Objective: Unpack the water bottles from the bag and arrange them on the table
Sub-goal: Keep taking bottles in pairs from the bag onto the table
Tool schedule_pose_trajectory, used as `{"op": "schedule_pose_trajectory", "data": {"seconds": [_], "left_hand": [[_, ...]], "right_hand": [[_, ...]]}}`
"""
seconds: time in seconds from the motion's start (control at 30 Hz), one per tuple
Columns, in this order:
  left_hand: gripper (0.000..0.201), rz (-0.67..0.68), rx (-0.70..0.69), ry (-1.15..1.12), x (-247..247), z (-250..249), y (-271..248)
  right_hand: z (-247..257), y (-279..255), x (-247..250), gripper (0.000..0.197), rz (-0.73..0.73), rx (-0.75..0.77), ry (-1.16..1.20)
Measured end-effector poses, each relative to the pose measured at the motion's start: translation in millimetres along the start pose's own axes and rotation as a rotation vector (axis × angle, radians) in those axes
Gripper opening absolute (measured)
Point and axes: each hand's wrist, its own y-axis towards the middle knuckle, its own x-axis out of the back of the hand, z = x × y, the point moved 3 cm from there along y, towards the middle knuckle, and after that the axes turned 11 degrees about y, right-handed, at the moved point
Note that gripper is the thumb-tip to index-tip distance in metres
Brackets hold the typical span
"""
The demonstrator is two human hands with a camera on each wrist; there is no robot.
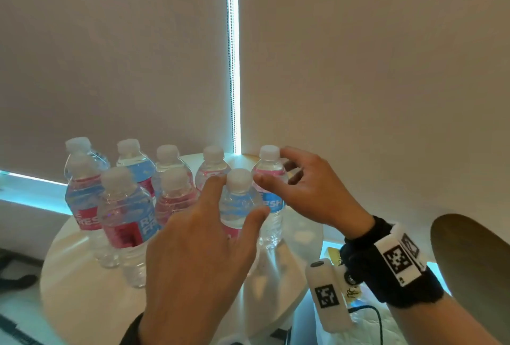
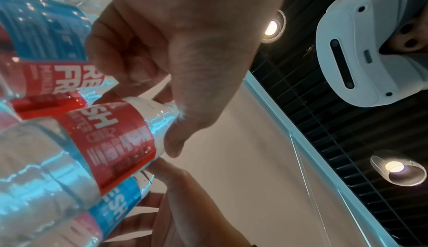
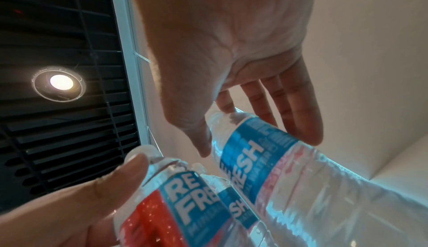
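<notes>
Several water bottles with red and blue labels stand in two rows on the round white table (image 1: 82, 303). My left hand (image 1: 238, 199) reaches from the front and grips the front right bottle (image 1: 239, 180) at its shoulder, thumb on the right side, fingers on the left. In the left wrist view that bottle (image 2: 111, 141) sits between the thumb and curled fingers of that hand (image 2: 143, 122). My right hand (image 1: 271, 166) cups the back right bottle (image 1: 276, 204). In the right wrist view its thumb touches the bottle (image 3: 241, 166) and its straight fingers (image 3: 298, 115) lie behind.
A closed roller blind (image 1: 358, 68) hangs right behind the table. A brown chair back (image 1: 474, 275) stands at the right. Crumpled white plastic (image 1: 369, 328) and a black cable (image 1: 378, 317) lie below the table's right edge. Bare tabletop shows at the front left.
</notes>
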Motion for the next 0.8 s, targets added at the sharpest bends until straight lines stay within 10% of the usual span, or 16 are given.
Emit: {"op": "schedule_pose_trajectory", "data": {"seconds": [0.67,0.8], "left_hand": [[0.07,-0.169,-0.06,-0.167,-5,12,-1],[0.035,-0.136,-0.074,-0.421,-10,0,-23]], "right_hand": [[-18,-26,18,0.048,-0.137,-0.091,0.098],[-35,-69,64,0.045,-0.288,-0.134,0.083]]}}
